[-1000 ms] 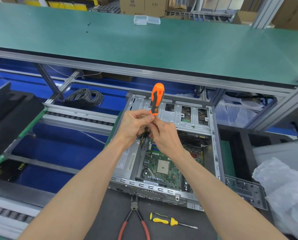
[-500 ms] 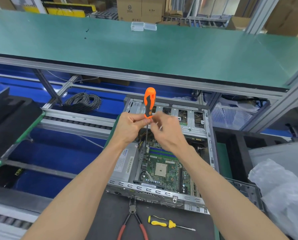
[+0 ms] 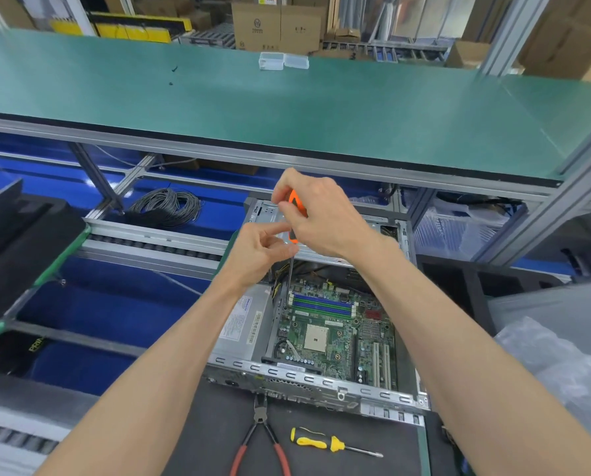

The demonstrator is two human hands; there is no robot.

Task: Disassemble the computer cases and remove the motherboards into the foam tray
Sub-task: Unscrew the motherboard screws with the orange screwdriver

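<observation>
Right now both hands work over the open computer case (image 3: 316,379), which lies on its side on the dark mat of the worktop (image 3: 198,438), its near metal rim facing the person. The right hand (image 3: 325,218) is curled round the handle of the orange screwdriver (image 3: 296,204), gripping it from above so that only slivers of orange show between the fingers. The tool stands nearly upright, and its thin shaft runs down past the drive cage to the far left corner of the motherboard (image 3: 335,334). The left hand (image 3: 263,249) sits just beside and below the right, fingers loosely bent, with its thumb and forefinger close against the shaft just under the handle; whether they actually pinch it cannot be told.

The green motherboard is seated flat inside the case, its blue memory slots and pale square processor socket in plain sight, with the grey power supply (image 3: 242,324) to its left. On the mat in front of the case lie red-handled pliers (image 3: 261,441) and, just to their right, a yellow screwdriver (image 3: 332,443) on its side. A black foam tray (image 3: 16,235) sits at the left edge, and a coil of dark cable (image 3: 165,207) rests on the blue surface beyond it.
</observation>
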